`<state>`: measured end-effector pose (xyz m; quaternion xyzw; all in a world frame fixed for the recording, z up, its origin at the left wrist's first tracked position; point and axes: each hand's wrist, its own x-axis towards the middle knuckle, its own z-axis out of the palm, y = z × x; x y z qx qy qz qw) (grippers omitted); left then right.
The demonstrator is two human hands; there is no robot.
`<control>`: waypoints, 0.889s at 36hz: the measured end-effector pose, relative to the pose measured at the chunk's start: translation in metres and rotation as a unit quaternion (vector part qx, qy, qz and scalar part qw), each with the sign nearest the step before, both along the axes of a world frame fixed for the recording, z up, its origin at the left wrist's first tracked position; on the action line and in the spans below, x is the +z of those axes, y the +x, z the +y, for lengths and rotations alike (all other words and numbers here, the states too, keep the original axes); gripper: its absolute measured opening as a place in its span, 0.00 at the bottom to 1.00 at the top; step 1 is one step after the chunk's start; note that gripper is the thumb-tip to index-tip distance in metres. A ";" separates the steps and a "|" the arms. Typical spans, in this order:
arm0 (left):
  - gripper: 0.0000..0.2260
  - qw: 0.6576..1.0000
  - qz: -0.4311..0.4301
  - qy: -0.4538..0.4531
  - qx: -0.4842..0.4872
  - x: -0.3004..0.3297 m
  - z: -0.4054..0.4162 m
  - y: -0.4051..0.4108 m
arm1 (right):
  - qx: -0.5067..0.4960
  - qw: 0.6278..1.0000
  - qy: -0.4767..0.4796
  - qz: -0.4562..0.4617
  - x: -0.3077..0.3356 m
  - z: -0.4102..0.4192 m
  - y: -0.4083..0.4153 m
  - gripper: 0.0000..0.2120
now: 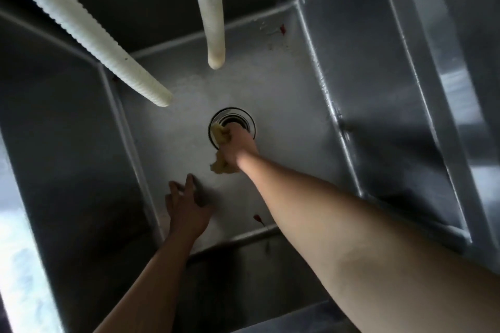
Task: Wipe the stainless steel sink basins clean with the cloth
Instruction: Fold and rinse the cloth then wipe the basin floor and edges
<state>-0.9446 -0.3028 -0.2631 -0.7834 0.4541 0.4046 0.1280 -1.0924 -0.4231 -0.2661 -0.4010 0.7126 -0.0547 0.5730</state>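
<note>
I look straight down into a deep stainless steel sink basin [284, 84]. My right hand [239, 146] reaches to the bottom and grips a crumpled yellow cloth [220, 138], pressing it on the round drain [232, 123] at the middle of the floor. Part of the cloth bunches out below my wrist. My left hand [186, 205] hovers lower left of the drain with fingers spread and relaxed, near the basin floor, holding nothing. Whether it touches the steel I cannot tell.
Two white ribbed hoses hang into the basin: one [92, 32] slanting from the upper left, one [212, 16] dropping from the top centre. Small red specks lie at the far right corner [282, 28] and near the front edge [258, 217]. Steep steel walls enclose all sides.
</note>
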 end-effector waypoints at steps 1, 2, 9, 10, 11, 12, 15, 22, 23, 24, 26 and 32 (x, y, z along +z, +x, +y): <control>0.41 1.000 0.000 0.003 0.007 0.001 0.000 -0.001 | -0.018 1.000 -0.003 0.005 0.002 -0.004 -0.006 0.21; 0.41 1.000 -0.005 0.005 0.012 0.002 0.000 -0.004 | -0.028 0.999 -0.021 0.025 0.005 -0.005 -0.015 0.20; 0.38 0.999 -0.022 -0.022 0.030 0.012 -0.006 -0.041 | -0.019 0.926 -0.158 0.341 0.039 0.048 -0.111 0.25; 0.38 0.999 -0.021 -0.033 0.025 0.015 -0.007 -0.048 | -0.031 0.926 -0.114 0.358 0.043 0.059 -0.124 0.28; 0.37 0.998 -0.021 -0.054 0.015 0.016 -0.007 -0.055 | -0.038 0.926 -0.067 0.369 0.046 0.072 -0.134 0.30; 0.36 0.996 -0.020 -0.087 0.000 0.017 -0.007 -0.061 | -0.039 0.926 -0.027 0.375 0.047 0.083 -0.140 0.31; 0.30 0.986 0.013 -0.163 -0.030 0.016 -0.009 -0.080 | -0.066 0.939 0.021 0.337 0.054 0.103 -0.142 0.29; 0.16 0.947 0.213 -0.163 -0.179 0.012 -0.014 -0.142 | 0.164 0.954 -0.135 0.210 0.140 0.058 -0.143 0.23; 0.17 0.941 0.238 -0.153 -0.188 0.011 -0.014 -0.154 | 0.207 0.934 -0.204 0.208 0.157 0.049 -0.147 0.22; 0.19 0.936 0.243 -0.142 -0.211 0.009 -0.013 -0.166 | 0.243 0.908 -0.271 0.209 0.173 0.041 -0.153 0.21; 0.25 0.929 0.204 -0.134 -0.279 0.002 -0.013 -0.188 | 0.293 0.851 -0.372 0.226 0.200 0.025 -0.168 0.19; 0.33 0.887 0.127 -0.093 -0.434 -0.015 -0.018 -0.242 | 0.382 0.754 -0.394 0.361 0.239 -0.021 -0.239 0.28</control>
